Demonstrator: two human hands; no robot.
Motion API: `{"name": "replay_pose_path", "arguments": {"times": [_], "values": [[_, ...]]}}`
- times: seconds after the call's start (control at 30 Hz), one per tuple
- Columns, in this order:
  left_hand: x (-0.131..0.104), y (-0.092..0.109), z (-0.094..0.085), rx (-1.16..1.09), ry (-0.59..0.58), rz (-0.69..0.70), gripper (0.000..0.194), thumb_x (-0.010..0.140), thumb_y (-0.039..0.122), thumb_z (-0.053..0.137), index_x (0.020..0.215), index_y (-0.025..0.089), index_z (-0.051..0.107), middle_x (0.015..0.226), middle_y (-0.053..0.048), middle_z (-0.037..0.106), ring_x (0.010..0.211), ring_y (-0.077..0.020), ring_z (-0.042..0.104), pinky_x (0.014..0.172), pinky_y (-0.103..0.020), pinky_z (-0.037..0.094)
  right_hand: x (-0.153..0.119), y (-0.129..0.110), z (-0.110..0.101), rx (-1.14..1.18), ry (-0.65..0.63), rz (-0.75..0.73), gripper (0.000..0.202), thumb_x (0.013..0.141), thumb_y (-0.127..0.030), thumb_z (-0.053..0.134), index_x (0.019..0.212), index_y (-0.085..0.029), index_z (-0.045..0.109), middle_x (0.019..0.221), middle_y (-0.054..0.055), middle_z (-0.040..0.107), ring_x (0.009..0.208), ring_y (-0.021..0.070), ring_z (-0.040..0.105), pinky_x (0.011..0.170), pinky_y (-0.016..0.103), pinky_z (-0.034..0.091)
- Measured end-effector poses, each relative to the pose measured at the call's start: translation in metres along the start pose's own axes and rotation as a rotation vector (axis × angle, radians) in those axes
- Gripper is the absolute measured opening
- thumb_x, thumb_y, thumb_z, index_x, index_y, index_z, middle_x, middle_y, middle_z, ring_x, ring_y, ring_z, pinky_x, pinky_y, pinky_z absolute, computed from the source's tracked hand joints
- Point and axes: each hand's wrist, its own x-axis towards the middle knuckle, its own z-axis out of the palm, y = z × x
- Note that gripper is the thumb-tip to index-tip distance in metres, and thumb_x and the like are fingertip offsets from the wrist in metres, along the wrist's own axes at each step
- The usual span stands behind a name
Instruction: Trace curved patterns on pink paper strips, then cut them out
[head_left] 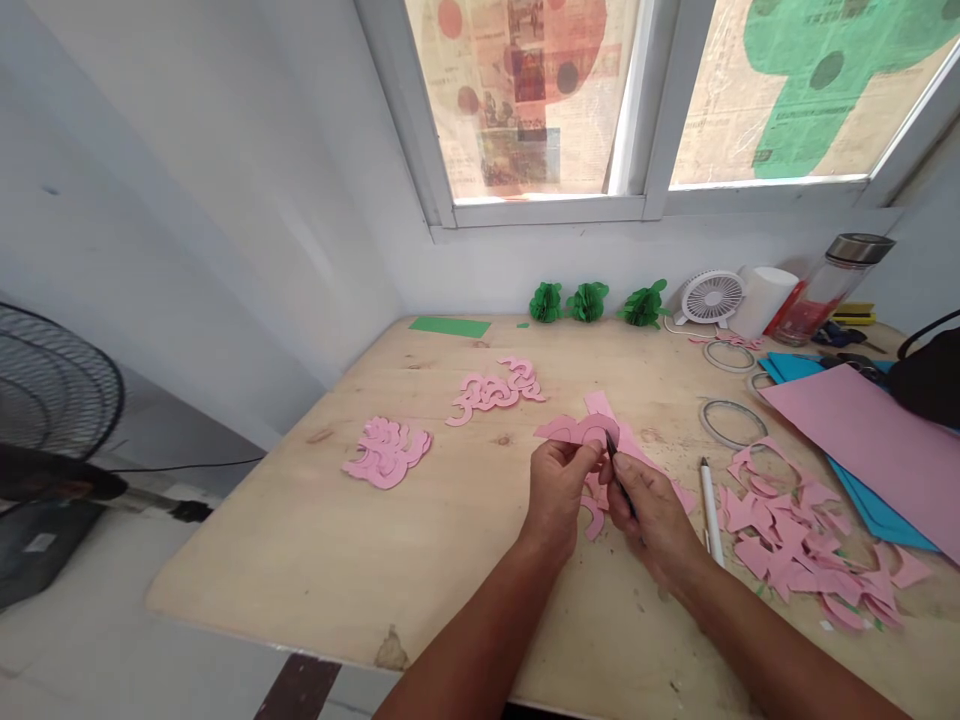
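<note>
My left hand [559, 485] pinches a pink paper piece [574, 428] with a wavy, scalloped edge, held above the table. My right hand [656, 510] is closed around a slim black pointed tool [621, 485], whose tip meets the paper's right end; its exact kind is partly hidden by the fingers. Beneath and behind the hands lie a pink paper strip [600, 402] and a small curved pink cutout [593, 520]. To the left are a stack of scalloped pink cutouts [388, 455] and a loose group of curved pink pieces [495, 390].
Right of my hands lie a white pen [711, 510], pink scraps [799, 540], tape rings [731, 424] and pink sheets [870, 430] over blue ones. Along the back stand green paper balls [586, 301], a small white fan [711, 297] and a glass bottle [829, 290]. A floor fan [56, 400] is left.
</note>
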Motion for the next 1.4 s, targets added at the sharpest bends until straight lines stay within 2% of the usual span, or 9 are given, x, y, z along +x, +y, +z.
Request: {"name": "replay_pose_path", "arguments": {"times": [0.17,0.5,0.97,1.4], "values": [[-0.003,0.003,0.001,0.034,-0.054,0.002,0.02,0.068,0.028,0.067,0.055,0.013,0.063,0.05,0.0,0.055,0.054,-0.0109,0.051,0.063,-0.025,0.042,0.0,-0.003,0.0,0.011,0.013,0.009,0.043,0.078,-0.059,0.061,0.07,-0.018,0.056,0.045,-0.008,0.034,0.043,0.0059,0.022,0.042,0.021,0.013],[-0.002,0.003,-0.003,0.037,-0.119,0.003,0.017,0.069,0.024,0.064,0.055,0.014,0.061,0.052,0.0,0.056,0.055,-0.0111,0.051,0.065,-0.025,0.042,0.0,-0.007,-0.003,-0.052,0.003,0.012,0.044,0.078,-0.061,0.061,0.072,-0.017,0.057,0.044,-0.009,0.032,0.042,0.0053,0.021,0.041,0.021,0.012],[0.004,0.004,-0.008,0.028,-0.145,-0.025,0.015,0.066,0.026,0.067,0.061,0.013,0.063,0.054,-0.002,0.058,0.055,-0.0136,0.055,0.061,-0.027,0.044,0.003,-0.009,-0.01,-0.116,-0.039,0.037,0.045,0.08,-0.061,0.058,0.07,-0.017,0.055,0.041,-0.01,0.03,0.039,0.0044,0.018,0.041,0.022,0.01],[0.007,0.003,-0.012,0.036,-0.065,-0.018,0.017,0.062,0.027,0.071,0.063,0.014,0.061,0.059,-0.002,0.061,0.059,-0.0142,0.058,0.065,-0.029,0.046,0.003,-0.009,-0.007,-0.087,-0.045,0.075,0.045,0.08,-0.062,0.058,0.072,-0.017,0.054,0.041,-0.011,0.029,0.039,0.0041,0.016,0.041,0.023,0.008]]}}
